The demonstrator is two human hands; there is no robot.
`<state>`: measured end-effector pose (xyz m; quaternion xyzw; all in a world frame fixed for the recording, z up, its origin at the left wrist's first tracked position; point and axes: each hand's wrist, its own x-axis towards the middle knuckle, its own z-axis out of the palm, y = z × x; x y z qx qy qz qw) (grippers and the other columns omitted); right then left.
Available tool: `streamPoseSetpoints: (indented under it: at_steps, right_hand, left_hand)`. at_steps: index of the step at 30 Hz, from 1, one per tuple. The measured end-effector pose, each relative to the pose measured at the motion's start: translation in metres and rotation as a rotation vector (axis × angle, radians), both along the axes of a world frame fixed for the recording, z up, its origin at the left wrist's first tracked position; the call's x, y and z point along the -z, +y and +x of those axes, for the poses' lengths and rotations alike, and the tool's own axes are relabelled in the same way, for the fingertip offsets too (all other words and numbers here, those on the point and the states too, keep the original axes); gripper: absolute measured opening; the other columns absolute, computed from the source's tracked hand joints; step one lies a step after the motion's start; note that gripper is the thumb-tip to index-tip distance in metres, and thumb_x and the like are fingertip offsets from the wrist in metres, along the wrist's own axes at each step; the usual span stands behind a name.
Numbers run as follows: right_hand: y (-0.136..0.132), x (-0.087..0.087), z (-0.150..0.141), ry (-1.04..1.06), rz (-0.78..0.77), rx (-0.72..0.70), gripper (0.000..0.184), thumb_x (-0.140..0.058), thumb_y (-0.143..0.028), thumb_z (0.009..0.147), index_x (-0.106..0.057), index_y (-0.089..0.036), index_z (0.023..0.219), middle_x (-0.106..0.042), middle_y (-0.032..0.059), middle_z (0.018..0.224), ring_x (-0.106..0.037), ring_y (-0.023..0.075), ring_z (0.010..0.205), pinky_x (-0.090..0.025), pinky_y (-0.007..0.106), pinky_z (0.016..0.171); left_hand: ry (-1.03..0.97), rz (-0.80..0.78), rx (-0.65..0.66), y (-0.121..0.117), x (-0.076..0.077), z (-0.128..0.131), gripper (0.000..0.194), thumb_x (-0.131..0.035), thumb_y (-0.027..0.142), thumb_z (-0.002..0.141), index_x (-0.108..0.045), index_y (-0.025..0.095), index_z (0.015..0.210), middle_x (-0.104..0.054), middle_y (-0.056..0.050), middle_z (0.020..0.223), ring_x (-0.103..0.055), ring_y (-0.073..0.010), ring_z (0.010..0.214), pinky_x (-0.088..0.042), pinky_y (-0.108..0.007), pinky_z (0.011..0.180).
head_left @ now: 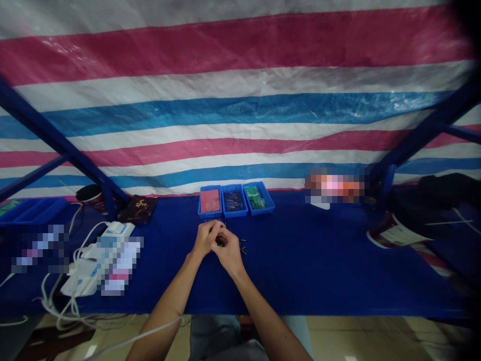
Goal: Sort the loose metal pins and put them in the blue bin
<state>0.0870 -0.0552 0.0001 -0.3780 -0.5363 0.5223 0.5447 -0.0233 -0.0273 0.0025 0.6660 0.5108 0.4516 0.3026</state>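
My left hand [205,238] and my right hand [231,250] meet above the blue table [308,260], fingers curled and pressed together. Whatever lies between their fingertips is hidden; only a dark gap shows there. A few small thin metal pieces [243,247] are scattered on the table just right of my right hand. Beyond the hands stand three blue bins side by side. The left bin contains a flat pink-red piece [210,200], the middle one a heap of dark thin metal pieces [233,201], and the right one green circuit boards [256,197].
To the left lie a white power strip [93,260] with tangled cables, a dark packet [138,208] and a dark cup [90,196]. At the right a cup [398,233] lies on its side. Blue frame bars and a striped sheet [240,115] close off the back.
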Motion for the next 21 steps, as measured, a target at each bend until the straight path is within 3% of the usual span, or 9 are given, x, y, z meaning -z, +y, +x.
streamPoseSetpoints:
  at_steps: [10,21]
  right_hand:
    - [0.001,0.000,0.003,-0.015,0.029,-0.015,0.014,-0.063,-0.025,0.081,-0.069,-0.016,0.090,-0.070,0.0027,0.084,-0.067,0.0192,0.078,-0.052,0.027,0.071]
    - [-0.007,-0.010,-0.006,-0.040,-0.001,0.118,0.017,-0.059,-0.030,0.086,-0.067,-0.016,0.085,-0.067,0.0015,0.076,-0.062,0.0169,0.070,-0.049,0.025,0.065]
  left_hand:
    - [0.002,0.008,0.014,0.000,-0.002,0.000,0.044,-0.044,0.041,0.098,-0.077,0.013,0.090,-0.075,-0.006,0.082,-0.067,-0.0172,0.072,-0.048,-0.024,0.068]
    - [0.002,0.010,0.029,-0.001,-0.002,-0.001,0.039,-0.048,0.041,0.097,-0.076,0.014,0.094,-0.075,-0.006,0.086,-0.067,-0.0174,0.075,-0.049,-0.024,0.070]
